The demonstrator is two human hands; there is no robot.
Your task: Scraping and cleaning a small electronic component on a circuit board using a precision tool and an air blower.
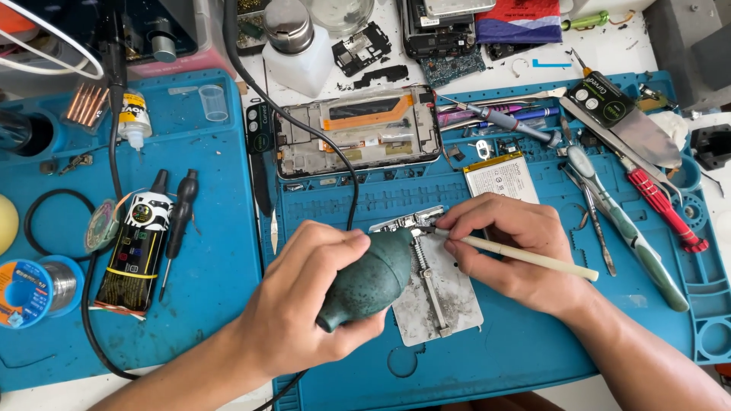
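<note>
**Blower and brush over the metal holder plate**

My left hand [304, 304] is wrapped around a dark green rubber blower bulb [369, 278], fingers clamped on its body, its narrow end lying over the metal holder plate [442, 297]; my right hand [510, 247] pinches a cream-handled brush [525, 256] between thumb and fingertips, closed on the shaft, its tip at the top edge of that plate, where a small part sits clamped; I cannot make out what the part is. The plate rests on the blue work mat [518, 342]. Beyond the plate lies an opened phone frame [358, 133]; just right of the plate's top edge lies a flat battery [501, 176]; further right of the plate are tweezers [590, 205] and a red-handled screwdriver [666, 209]; left of the plate lie a black glue tube [137, 255] and 1 solder spool [34, 289].
</note>
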